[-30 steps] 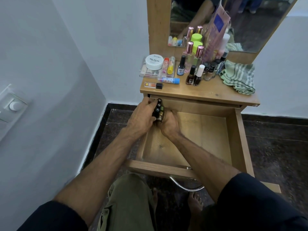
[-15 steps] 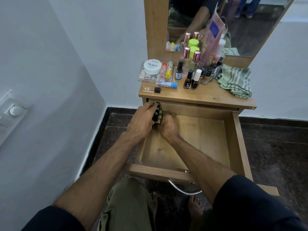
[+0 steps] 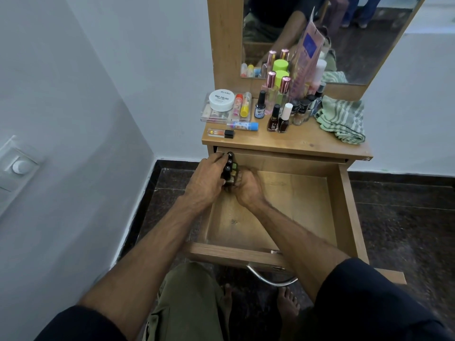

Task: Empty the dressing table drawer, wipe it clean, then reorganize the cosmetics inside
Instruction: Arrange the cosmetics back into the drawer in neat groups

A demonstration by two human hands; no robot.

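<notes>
Both hands are working at the back left corner of the open drawer [image 3: 339, 217], at frame center. The left hand [image 3: 205, 182] and right hand [image 3: 247, 187] are gripping a row of small black-capped bottles [image 3: 229, 168] between them, fingers curled around the set. The rest of the drawer floor is lying bare toward the right and the near edge. On the tabletop [image 3: 295, 141] above, a white jar [image 3: 221, 99] is reading "NAIL POLISH"; its brand line is too small to read. A striped green cloth [image 3: 344, 119] is lying at the tabletop's right edge.
</notes>
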